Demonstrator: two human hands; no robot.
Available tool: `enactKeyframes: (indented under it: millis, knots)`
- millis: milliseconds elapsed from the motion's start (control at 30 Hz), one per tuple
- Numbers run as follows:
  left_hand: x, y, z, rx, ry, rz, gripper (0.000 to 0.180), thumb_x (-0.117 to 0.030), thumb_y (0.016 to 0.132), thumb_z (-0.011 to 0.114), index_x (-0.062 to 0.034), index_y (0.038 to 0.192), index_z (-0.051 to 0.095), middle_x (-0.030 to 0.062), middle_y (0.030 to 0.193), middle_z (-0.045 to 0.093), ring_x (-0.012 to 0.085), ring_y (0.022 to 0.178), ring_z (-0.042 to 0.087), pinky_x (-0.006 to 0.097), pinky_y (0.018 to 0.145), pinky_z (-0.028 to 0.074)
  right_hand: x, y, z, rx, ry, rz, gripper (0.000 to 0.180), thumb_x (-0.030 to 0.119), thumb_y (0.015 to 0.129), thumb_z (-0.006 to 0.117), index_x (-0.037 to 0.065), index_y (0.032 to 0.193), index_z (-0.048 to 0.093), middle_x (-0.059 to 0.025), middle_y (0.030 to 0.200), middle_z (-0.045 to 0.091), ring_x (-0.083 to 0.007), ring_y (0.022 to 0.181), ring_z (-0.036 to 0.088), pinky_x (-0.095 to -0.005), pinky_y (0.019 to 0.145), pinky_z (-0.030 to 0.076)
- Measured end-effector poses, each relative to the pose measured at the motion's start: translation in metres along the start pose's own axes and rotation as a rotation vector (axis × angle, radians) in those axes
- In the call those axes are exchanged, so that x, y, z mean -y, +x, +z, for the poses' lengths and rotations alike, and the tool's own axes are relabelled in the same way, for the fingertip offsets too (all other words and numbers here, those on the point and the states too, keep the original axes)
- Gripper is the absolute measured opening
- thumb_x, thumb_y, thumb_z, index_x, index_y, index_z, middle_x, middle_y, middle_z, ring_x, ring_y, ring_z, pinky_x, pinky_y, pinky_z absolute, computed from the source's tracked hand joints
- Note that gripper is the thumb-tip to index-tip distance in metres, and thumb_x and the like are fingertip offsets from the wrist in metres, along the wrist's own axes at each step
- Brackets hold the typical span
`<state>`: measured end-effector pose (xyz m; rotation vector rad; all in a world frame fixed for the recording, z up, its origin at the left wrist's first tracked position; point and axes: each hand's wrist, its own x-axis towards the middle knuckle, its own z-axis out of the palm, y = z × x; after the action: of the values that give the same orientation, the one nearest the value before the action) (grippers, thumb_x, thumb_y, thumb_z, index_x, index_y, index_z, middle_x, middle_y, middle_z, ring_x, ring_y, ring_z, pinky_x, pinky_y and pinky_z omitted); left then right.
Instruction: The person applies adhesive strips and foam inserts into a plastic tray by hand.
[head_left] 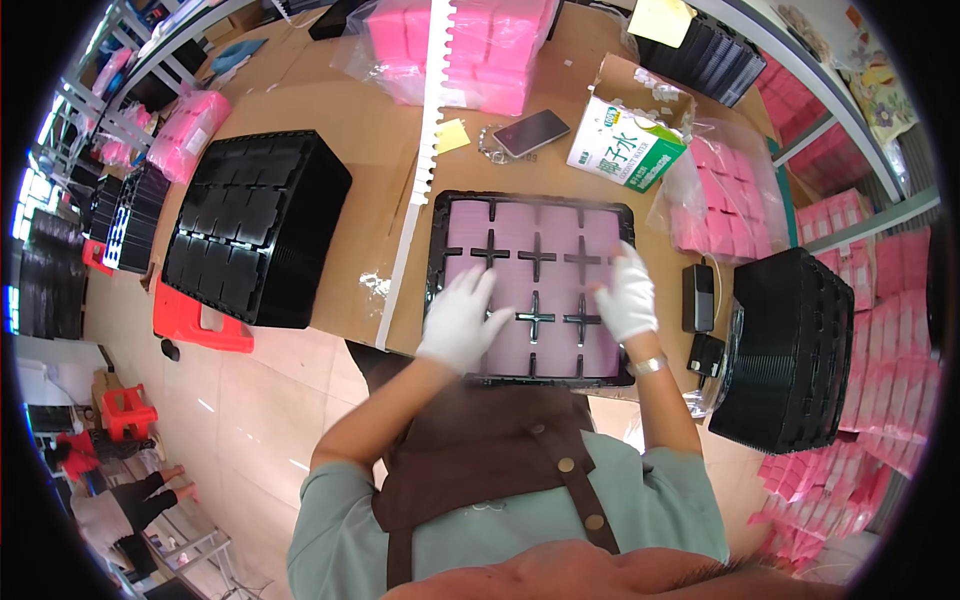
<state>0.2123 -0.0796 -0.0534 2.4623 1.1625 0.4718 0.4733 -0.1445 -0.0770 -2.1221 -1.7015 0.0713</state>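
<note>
A black plastic tray (548, 381) lies on the cardboard-covered table in front of me. Pink sheets (512, 222) fill its compartments, and black cross-shaped dividers stand up between them. My left hand (460, 318), in a white glove, rests over the tray's left side with its fingers stretched and the thumb apart. Over the right edge is my right hand (630, 297), also gloved in white, its thumb away from its fingers. Neither hand shows anything held. Whether the fingertips press on the sheets is hard to make out.
Stacks of black trays stand at left (250, 225) and right (785, 350). Behind the tray are a phone (532, 134), an open carton (625, 140) and wrapped pink bundles (455, 50). A white toothed strip (412, 210) runs along the table. Red stools (200, 320) and a person (120, 505) are at left.
</note>
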Motion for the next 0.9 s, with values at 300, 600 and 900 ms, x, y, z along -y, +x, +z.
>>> enactKeyframes:
  millis: [300,600,900]
  knots:
    - [0.059,0.075,0.055,0.116,0.230,0.178,0.060,-0.045,0.087,0.050,-0.0045,0.131,0.043,0.0166,0.140,0.039,0.0302,0.130,0.034,0.042,0.108,0.026,-0.007,0.036,0.043,0.225,-0.163,-0.015,0.067,0.035,0.080,0.064,-0.007,0.127,0.041,-0.0232,0.135,0.036,-0.0406,0.123,0.035,-0.0445,0.105,0.028]
    - [0.081,0.094,0.053,-0.164,0.374,-0.045,0.063,-0.044,0.085,0.052,0.0026,0.126,0.045,0.0219,0.134,0.043,0.0326,0.125,0.039,0.042,0.108,0.025,-0.002,0.066,0.033,0.249,-0.217,0.042,0.081,0.049,0.077,0.061,-0.009,0.128,0.040,-0.0252,0.141,0.031,-0.0372,0.130,0.029,-0.0412,0.110,0.021]
    - [0.063,0.017,0.035,-0.124,0.107,-0.120,0.040,-0.035,0.077,0.060,-0.0001,0.096,0.056,0.0225,0.097,0.053,0.0360,0.092,0.051,0.044,0.082,0.042,-0.022,0.060,0.016,0.537,-0.183,0.017,0.064,0.048,0.082,0.055,-0.007,0.116,0.055,-0.0294,0.112,0.056,-0.0439,0.103,0.054,-0.0458,0.092,0.041]
